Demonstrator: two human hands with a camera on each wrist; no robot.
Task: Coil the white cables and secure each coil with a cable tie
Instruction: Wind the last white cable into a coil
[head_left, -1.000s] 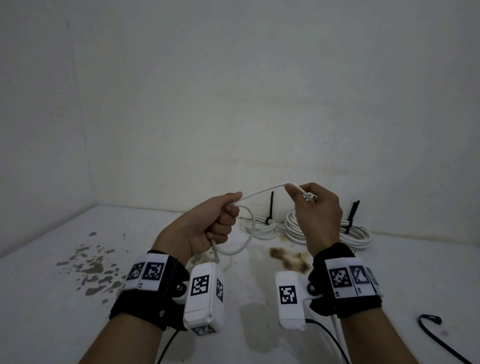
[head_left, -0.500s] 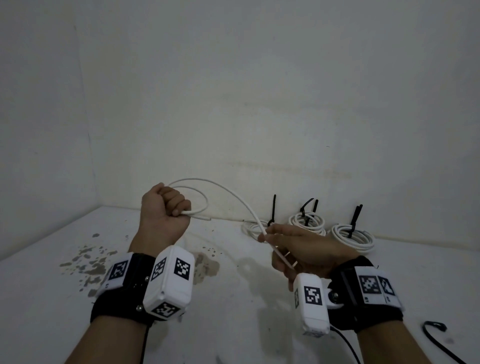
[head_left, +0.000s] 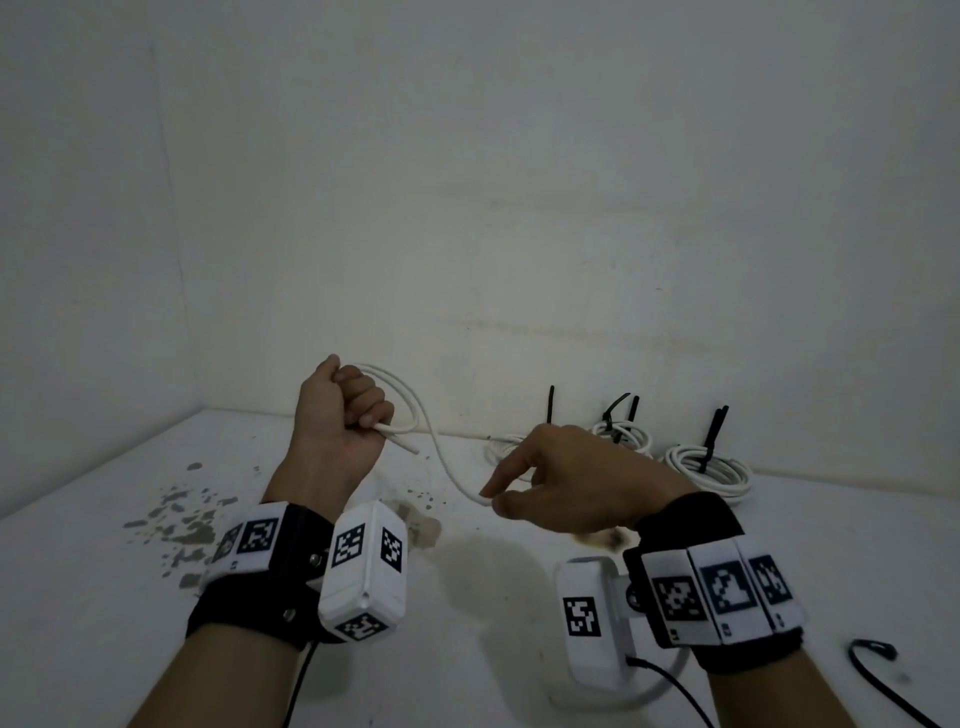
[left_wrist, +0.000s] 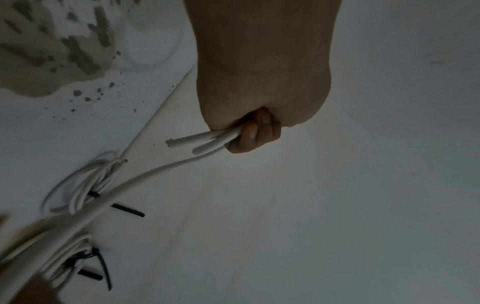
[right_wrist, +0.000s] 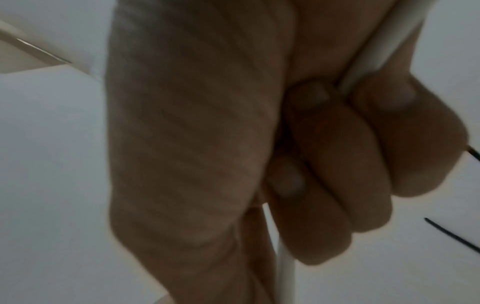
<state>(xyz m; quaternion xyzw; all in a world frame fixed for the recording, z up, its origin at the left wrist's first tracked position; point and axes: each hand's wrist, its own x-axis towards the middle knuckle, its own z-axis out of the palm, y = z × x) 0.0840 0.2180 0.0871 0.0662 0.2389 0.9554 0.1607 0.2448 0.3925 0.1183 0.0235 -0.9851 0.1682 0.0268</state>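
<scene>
A white cable (head_left: 439, 447) is held in the air above the white table (head_left: 78, 597), between both hands. The left hand (head_left: 337, 415) is clenched into a fist around its looped start, two short ends sticking out below the curled fingers (left_wrist: 255, 133). From there the cable is led down to the right hand (head_left: 566, 483), where it is grasped by the curled fingers (right_wrist: 337, 156). Three tied coils (head_left: 711, 467) are seen by the wall, each bound by a black cable tie (head_left: 712, 436).

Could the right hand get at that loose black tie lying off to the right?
Probably not right now: the right hand is busy gripping the white cable. The loose black tie itself lies uncovered on the table, nothing over it.
</scene>
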